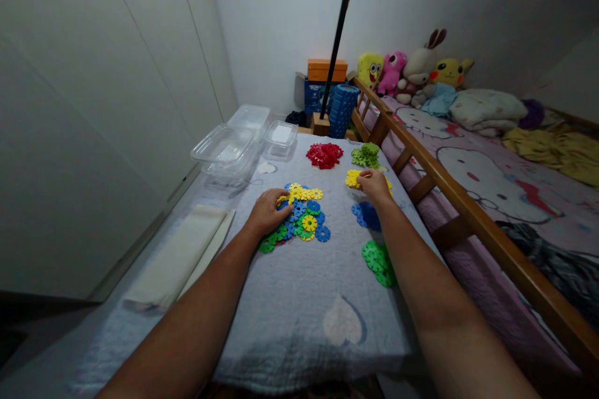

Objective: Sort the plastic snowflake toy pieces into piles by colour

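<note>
My left hand [270, 211] lies at the left side of a mixed pile of plastic flower-shaped discs [299, 219], blue, green and yellow. Its thumb and fingers are apart, touching the pile's edge, with yellow discs [306, 193] just beyond the fingertips. Over a small heap of yellow discs [352, 179], my right hand [374, 186] has its thumb and fingertips pinched on a yellow disc; the hand hides part of that heap. Closer to me, under the right forearm, are a blue disc heap [366, 216] and a green one [378, 262], both partly covered.
Red pieces [324, 155] and light green pieces [365, 154] lie in heaps at the far end. Clear plastic containers [224, 146] stand at the far left, folded cloth [180, 255] nearer. A wooden bed rail [435, 199] borders the right; a black pole [337, 37] rises behind.
</note>
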Demonstrator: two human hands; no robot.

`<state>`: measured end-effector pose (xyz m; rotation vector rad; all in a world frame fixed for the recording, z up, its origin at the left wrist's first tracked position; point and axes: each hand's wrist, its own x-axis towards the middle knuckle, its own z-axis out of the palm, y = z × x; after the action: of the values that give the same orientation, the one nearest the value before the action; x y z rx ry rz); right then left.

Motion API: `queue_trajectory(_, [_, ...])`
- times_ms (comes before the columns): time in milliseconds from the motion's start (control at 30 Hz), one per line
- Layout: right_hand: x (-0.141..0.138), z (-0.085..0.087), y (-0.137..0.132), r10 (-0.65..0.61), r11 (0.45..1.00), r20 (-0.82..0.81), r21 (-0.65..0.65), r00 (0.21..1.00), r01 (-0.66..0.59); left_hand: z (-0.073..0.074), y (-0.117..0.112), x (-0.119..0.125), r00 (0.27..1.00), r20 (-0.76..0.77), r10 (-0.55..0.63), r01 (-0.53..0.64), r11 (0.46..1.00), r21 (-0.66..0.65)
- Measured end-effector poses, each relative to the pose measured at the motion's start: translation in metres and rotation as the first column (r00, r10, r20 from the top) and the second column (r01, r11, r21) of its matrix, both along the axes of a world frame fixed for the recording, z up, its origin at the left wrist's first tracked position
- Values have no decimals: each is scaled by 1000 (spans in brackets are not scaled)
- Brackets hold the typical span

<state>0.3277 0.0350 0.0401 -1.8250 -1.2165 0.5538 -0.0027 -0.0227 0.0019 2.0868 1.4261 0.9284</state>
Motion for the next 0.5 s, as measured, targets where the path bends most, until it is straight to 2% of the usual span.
queue_trajectory(100, [29,1,8,-178,984,-41,13,983,178,0,0,-1,1000,-4,-1,1,1000,2])
queue_trajectory(233, [57,1,12,-320,947,-95,-8,943,321,-2,0,-1,1000,-10,2,-1,1000,8])
queue_trajectory(367, [75,-2,10,-389,921,-122,-34,913,388,-3,0,-2,1000,-18,-1,1,1000,13])
queue_trajectory(500, [82,-9,8,-378,926,-126,-37,917,376,-2,0,-1,1000,-29,8,-8,1000,11])
